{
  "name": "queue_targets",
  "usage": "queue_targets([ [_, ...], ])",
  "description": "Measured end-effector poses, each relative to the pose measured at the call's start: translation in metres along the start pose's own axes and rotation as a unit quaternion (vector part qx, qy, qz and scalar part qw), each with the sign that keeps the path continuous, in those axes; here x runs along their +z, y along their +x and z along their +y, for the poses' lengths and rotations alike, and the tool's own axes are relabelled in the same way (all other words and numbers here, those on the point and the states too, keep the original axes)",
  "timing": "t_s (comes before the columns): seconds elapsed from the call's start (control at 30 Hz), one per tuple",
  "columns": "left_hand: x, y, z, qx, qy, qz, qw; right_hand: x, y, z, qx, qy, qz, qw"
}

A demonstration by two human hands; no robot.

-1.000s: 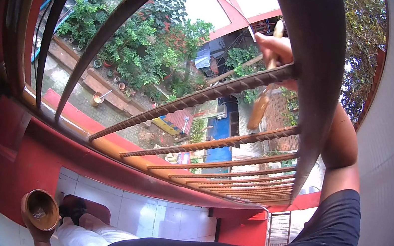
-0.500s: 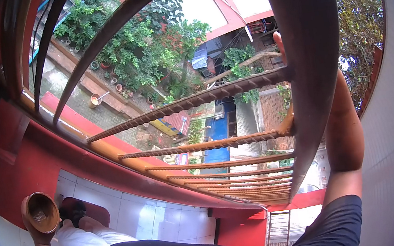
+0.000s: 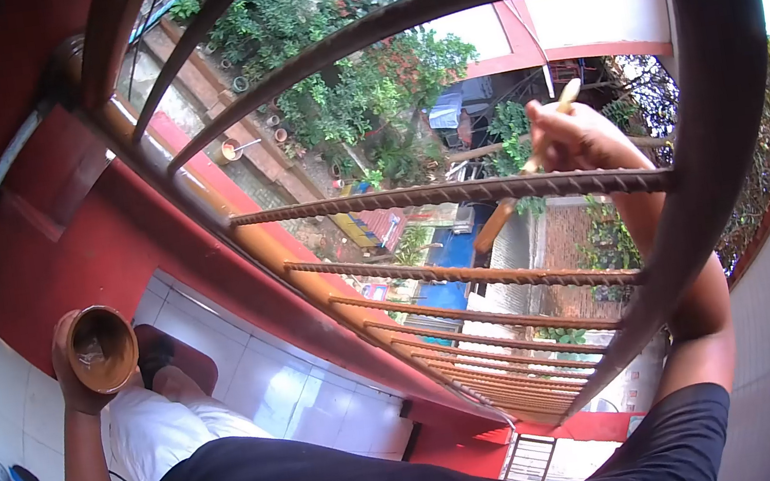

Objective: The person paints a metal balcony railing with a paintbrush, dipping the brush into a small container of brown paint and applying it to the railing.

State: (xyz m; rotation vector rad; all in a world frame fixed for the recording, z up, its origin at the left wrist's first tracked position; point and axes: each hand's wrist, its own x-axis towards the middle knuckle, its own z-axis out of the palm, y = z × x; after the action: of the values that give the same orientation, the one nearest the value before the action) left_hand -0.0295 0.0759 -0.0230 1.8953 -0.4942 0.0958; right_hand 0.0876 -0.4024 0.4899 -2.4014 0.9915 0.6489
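Note:
My left hand [image 3: 77,390] is wrapped round a brown cup [image 3: 128,349], tilted so that its inside shows, with brown liquid in the bottom. On the far side of a metal railing [image 3: 722,85], my right hand [image 3: 579,136] grips a paintbrush [image 3: 498,221] by its wooden handle. The brush slants down and left, its dark bristle end close to a ribbed bar [image 3: 467,266] in this view. Another ribbed bar [image 3: 447,194] runs just below my right fingers. The handle's butt sticks up past my hand.
A red ledge [image 3: 202,266] with an orange-brown lower rail [image 3: 252,239] runs beside me. White floor tiles [image 3: 288,392] and a red mat [image 3: 190,356] lie below. Beyond the railing, far down, are green trees [image 3: 314,83], pots and a blue roof [image 3: 452,261].
My right hand, mostly hidden behind the thick rail before, has come into view with the paintbrush. The view has shifted, and the cup now appears lower and further right.

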Motion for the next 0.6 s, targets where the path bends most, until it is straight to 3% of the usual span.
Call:
queue_targets([
  [0.03, -0.002, 0.001, 0.001, -0.009, 0.001, -0.010, 1.000, 0.008, 0.010, 0.000, 0.005, -0.055, -0.023, 0.998],
  [0.23, -0.004, 0.008, 0.010, 0.016, 0.019, -0.002, 1.000, 0.066, 0.032, 0.003, 0.019, -0.009, -0.044, 0.999],
  [0.3, -0.006, 0.012, 0.014, 0.027, 0.031, 0.000, 0.999, 0.063, 0.031, -0.005, 0.026, -0.127, -0.125, 0.984],
  [0.37, -0.007, 0.019, 0.018, 0.040, 0.038, 0.003, 0.998, 0.042, 0.034, -0.003, 0.068, -0.138, -0.088, 0.984],
  [0.4, -0.008, 0.018, 0.020, 0.044, 0.041, 0.003, 0.998, 0.037, 0.032, -0.006, 0.049, -0.033, -0.112, 0.992],
  [0.43, -0.008, 0.015, 0.020, 0.037, 0.043, 0.003, 0.998, 0.034, 0.026, -0.006, 0.039, 0.009, -0.061, 0.997],
  [0.5, -0.006, 0.015, 0.018, 0.032, 0.044, 0.006, 0.998, 0.041, 0.029, -0.007, 0.017, 0.028, -0.047, 0.998],
  [0.6, -0.006, 0.016, 0.019, 0.030, 0.044, 0.003, 0.999, 0.065, 0.033, -0.006, 0.019, -0.049, -0.069, 0.996],
])
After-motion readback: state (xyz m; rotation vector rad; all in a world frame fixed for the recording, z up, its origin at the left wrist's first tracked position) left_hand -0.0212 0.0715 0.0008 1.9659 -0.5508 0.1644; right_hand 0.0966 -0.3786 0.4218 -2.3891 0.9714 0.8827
